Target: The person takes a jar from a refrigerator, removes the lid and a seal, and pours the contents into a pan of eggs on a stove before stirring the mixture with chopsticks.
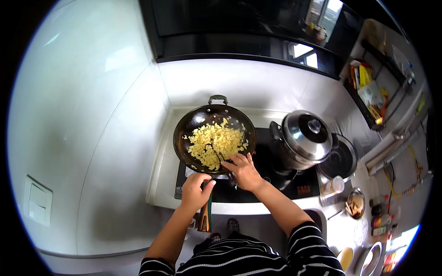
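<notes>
wok (184, 128), one: set at left of hob (301, 180), yellow food (218, 139) spread inside. handle (205, 219): gripped by left hand (194, 191). right hand (245, 174): fingers bent at wok's near rim; whether anything is held cannot be told. pot (299, 149), lidded: placed at right. red marking (304, 189), bottle labels (379, 231): too small to be read.

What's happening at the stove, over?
Left hand at wok handle. Right hand at near rim of wok. Yellow food pieces inside. Lidded pot right, clear of hands.
</notes>
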`<state>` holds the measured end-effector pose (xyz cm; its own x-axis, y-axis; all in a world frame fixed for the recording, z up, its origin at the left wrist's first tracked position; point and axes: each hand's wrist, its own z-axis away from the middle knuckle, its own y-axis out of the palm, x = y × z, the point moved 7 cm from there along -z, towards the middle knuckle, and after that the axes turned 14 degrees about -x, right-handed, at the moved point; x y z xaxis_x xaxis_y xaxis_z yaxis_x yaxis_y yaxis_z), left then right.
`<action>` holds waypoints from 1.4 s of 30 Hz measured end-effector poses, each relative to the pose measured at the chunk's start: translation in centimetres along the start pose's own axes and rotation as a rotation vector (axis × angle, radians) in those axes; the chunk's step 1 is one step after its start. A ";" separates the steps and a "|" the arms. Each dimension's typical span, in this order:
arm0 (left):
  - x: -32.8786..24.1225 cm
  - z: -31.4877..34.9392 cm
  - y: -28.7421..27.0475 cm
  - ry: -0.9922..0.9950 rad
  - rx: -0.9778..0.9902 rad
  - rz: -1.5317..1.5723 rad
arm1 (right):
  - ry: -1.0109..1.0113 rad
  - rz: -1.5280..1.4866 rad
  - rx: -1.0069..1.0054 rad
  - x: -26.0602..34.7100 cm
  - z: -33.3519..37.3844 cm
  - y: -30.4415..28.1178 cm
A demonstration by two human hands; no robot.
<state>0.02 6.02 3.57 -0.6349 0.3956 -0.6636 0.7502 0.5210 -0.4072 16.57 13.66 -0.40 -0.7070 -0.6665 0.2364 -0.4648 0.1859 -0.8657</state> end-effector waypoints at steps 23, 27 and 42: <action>-38.5 36.9 14.7 -1.452 1.499 1.127 | 0.709 0.167 -1.116 17.8 50.0 -31.2; -53.7 51.2 12.1 -1.243 1.892 1.133 | 1.065 0.825 -0.730 21.2 70.0 -32.3; -81.6 87.2 2.4 -1.510 2.653 0.925 | 1.808 1.337 -1.184 45.5 112.4 -45.2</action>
<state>69.73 -90.93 2.03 -0.7597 -0.6130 -0.2169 0.0197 -0.3551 0.9346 65.31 -106.24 -0.05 -0.0061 0.8418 0.5397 0.8156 0.3165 -0.4843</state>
